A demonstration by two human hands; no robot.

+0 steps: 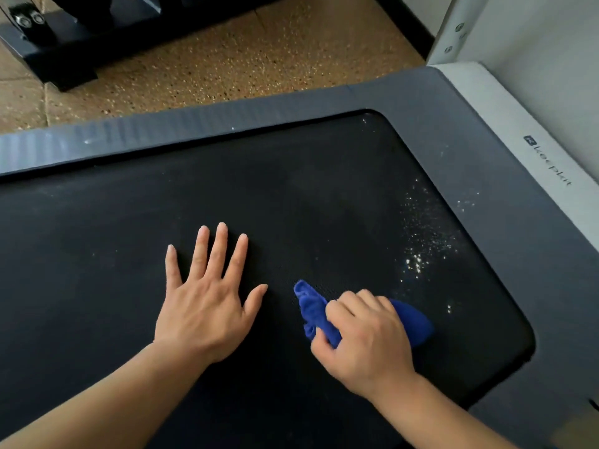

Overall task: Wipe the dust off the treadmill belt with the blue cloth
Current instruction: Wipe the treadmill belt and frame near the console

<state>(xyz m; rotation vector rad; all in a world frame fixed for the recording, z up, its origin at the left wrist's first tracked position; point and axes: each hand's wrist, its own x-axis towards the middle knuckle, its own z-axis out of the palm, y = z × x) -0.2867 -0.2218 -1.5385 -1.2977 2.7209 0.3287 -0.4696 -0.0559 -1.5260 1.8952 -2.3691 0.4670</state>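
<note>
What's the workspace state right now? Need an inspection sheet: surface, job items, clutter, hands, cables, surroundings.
Surface: black treadmill belt, mostly dark; white dust specks are scattered near its right end, a few more at the far right corner.
Job's things: blue cloth, bunched, lying on the belt just short of the dust patch.
Clutter: a few white specks on the grey side rail; nothing else seen.
Grippers: left hand flat on the belt, fingers spread and straight; right hand grips the cloth, fingers curled round it.
Cables: nothing seen.
Surroundings: speckled brown floor beyond the treadmill, a dark equipment base at far left, a white panel at far right.
</note>
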